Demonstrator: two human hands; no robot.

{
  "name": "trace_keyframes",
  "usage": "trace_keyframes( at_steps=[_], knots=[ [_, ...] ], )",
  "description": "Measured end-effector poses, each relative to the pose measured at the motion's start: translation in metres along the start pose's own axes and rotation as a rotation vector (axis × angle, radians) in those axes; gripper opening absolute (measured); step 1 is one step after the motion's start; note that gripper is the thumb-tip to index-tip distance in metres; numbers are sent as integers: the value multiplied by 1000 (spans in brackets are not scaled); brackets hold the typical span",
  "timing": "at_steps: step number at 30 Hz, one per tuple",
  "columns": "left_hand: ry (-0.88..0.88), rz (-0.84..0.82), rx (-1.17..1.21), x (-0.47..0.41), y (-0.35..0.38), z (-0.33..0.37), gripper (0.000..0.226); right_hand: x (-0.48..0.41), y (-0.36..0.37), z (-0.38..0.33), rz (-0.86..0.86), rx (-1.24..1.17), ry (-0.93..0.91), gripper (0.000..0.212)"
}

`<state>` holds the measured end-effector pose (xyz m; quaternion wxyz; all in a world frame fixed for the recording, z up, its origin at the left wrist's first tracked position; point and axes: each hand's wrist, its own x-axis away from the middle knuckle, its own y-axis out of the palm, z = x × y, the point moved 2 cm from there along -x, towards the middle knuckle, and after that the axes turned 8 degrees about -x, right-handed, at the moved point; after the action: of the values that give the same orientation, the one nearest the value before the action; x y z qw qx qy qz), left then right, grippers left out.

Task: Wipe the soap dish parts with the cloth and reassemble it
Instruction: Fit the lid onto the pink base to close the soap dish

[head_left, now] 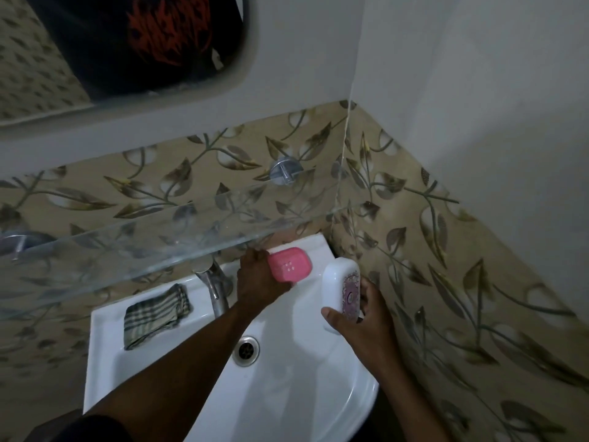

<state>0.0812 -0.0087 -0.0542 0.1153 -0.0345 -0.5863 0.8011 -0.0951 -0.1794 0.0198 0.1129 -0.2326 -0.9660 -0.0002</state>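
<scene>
My left hand grips the left end of a pink soap dish part, which rests on the back right corner of the white sink. My right hand holds a white soap dish part with a purple printed pattern, tilted upright over the sink's right rim. A folded green-and-white checked cloth lies on the sink's left ledge, apart from both hands.
A chrome tap stands at the back of the sink between cloth and left arm. A glass shelf overhangs the sink's back edge. The drain sits mid-basin. Tiled walls close in behind and right.
</scene>
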Motion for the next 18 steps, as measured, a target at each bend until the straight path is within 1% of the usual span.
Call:
trace_keyframes(
  at_steps=[3,5,6,8,9,11,13,15,17,18],
  knots=[
    [43,-4,29,15,-13,-1,76,-5,4,-8,-39,44,-38,87],
    [49,-36,92,31,-28,3,68,-8,8,-15,-59,77,-68,85],
    [48,-44,115,41,-36,3,67,-9,10,-19,-79,81,-75,81],
    [56,-39,135,60,-54,3,64,-13,17,-29,-152,65,-89,66],
    [64,-37,142,70,-63,3,61,-15,20,-34,-198,62,-101,62],
    [80,-22,145,93,-85,3,53,-17,27,-45,-287,77,-101,58],
    [65,-21,173,113,-105,3,48,-18,34,-51,-398,119,-79,62],
    [13,-20,232,127,-122,-3,55,-17,39,-55,-507,134,-45,60],
    [-37,3,334,140,-135,-13,71,-11,45,-59,-577,123,-19,59],
    [-54,27,397,146,-140,-18,75,-7,48,-60,-600,115,-17,60]
  ],
)
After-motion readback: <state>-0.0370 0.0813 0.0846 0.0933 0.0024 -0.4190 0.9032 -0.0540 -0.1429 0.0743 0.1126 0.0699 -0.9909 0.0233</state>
